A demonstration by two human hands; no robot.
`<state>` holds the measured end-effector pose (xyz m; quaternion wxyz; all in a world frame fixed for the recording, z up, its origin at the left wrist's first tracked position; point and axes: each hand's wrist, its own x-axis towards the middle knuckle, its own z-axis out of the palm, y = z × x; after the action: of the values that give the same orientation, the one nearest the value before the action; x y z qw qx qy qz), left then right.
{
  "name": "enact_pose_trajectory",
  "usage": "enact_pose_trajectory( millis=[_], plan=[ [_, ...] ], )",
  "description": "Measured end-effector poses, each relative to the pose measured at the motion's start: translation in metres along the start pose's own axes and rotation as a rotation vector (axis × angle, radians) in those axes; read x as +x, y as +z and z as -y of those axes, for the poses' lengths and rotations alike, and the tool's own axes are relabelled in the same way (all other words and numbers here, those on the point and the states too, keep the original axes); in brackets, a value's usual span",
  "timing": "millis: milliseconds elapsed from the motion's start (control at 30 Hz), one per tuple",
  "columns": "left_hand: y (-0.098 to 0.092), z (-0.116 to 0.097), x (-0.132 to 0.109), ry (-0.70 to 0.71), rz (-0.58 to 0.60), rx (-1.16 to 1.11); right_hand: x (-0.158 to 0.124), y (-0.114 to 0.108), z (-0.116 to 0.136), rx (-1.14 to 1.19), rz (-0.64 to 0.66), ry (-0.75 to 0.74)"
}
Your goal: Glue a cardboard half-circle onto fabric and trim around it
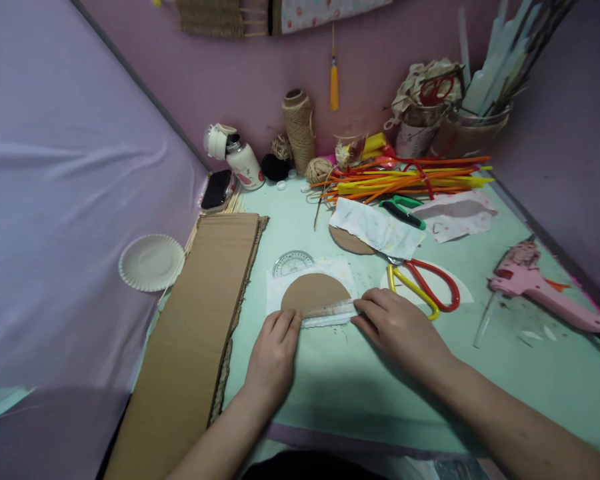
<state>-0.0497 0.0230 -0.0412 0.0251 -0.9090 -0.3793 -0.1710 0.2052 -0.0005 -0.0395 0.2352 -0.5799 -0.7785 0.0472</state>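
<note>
A brown cardboard disc lies on a white paper sheet, its near part covered. Across its near side runs a narrow, partly see-through strip that looks like a clear ruler. My left hand is closed, fingers together on the strip's left end. At the right end, my right hand pinches the strip between thumb and fingers. A clear protractor rests just beyond the disc. Scissors with red and yellow handles lie beyond my right hand, their blades partly under a patterned cloth piece.
Stacked cardboard sheets and a paper plate lie left. A pink glue gun lies right. Behind are orange and yellow sticks, green-handled cutters, a twine spool, a bottle and a phone.
</note>
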Motion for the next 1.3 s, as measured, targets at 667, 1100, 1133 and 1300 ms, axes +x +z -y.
enact_pose_trajectory(
  millis=[667, 1100, 1133, 1300],
  plan=[
    [-0.004, -0.015, 0.004, 0.012, 0.074, 0.143, -0.001, 0.004, 0.0, -0.03, -0.016, -0.048],
    [-0.001, -0.045, 0.003, -0.027, 0.081, 0.314, -0.002, 0.002, 0.0, -0.036, -0.021, -0.068],
    [0.001, -0.046, 0.002, -0.038, 0.094, 0.314, -0.003, 0.003, 0.0, -0.037, -0.024, -0.075],
    [0.005, -0.049, 0.0, -0.069, 0.119, 0.285, -0.003, 0.003, -0.002, -0.028, -0.009, -0.1]
  ],
)
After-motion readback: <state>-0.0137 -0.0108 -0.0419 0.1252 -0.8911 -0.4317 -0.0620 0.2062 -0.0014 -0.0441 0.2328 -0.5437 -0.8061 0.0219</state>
